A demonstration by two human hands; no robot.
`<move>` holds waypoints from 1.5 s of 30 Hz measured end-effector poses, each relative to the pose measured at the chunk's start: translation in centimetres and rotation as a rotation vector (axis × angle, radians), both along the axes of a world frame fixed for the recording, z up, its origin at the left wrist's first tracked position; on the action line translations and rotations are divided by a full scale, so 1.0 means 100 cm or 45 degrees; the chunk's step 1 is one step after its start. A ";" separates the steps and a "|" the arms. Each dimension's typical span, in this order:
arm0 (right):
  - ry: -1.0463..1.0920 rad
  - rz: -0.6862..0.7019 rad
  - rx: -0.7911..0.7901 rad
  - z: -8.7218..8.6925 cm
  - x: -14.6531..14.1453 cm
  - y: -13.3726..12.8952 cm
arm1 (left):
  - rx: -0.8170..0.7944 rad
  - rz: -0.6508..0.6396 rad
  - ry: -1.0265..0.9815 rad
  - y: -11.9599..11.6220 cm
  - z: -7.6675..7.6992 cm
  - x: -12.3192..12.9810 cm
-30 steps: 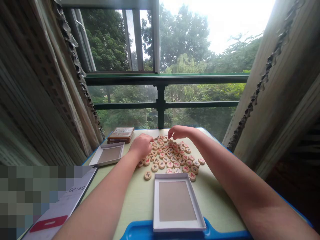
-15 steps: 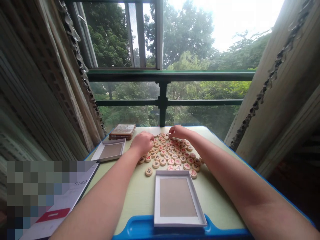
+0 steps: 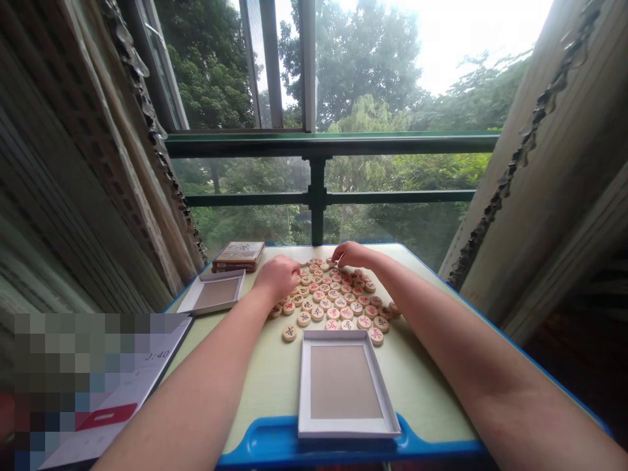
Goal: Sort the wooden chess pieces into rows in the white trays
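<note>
Many round wooden Chinese chess pieces (image 3: pixel 336 294) with red or black characters lie face up in a loose cluster on the pale green table (image 3: pixel 265 379). My left hand (image 3: pixel 279 277) rests at the cluster's left edge with its fingers curled in. Its fingertips are mostly hidden behind the back of the hand. At the far edge, my right hand (image 3: pixel 354 254) bends its fingers and thumb down around a chess piece. Close in front of the cluster lies a shallow white box tray (image 3: pixel 390 418) with a bare grey-brown bottom.
A second white box tray (image 3: pixel 235 297) lies at the left, with a stack of printed boxes (image 3: pixel 238 256) behind it. A tablet-like screen (image 3: pixel 147 373), partly blurred out, is at the lower left. The table has a blue rim (image 3: pixel 275 435). Curtains (image 3: pixel 554 150) flank the window railing (image 3: pixel 392 144).
The view has tilted down slightly, so everything sits a little differently in frame. Both hands keep nearly the same pose by the pieces; I see no clear move of the pieces.
</note>
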State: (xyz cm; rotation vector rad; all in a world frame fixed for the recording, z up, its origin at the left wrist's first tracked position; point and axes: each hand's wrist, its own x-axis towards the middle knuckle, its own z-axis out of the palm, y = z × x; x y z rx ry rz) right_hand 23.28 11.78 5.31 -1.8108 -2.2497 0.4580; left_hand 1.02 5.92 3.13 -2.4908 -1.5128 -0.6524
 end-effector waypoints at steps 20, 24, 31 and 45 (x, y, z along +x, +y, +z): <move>-0.061 0.091 0.041 -0.004 -0.021 -0.009 | 0.019 -0.008 0.035 0.000 0.002 0.001; -0.020 0.118 0.020 -0.002 -0.021 -0.009 | -0.008 0.002 0.043 0.000 0.002 0.000; 0.005 0.158 0.238 -0.010 -0.023 -0.001 | 0.012 -0.010 -0.017 0.006 -0.003 -0.001; -0.407 0.318 0.302 -0.021 -0.020 0.001 | -0.320 0.067 0.140 0.012 -0.016 0.000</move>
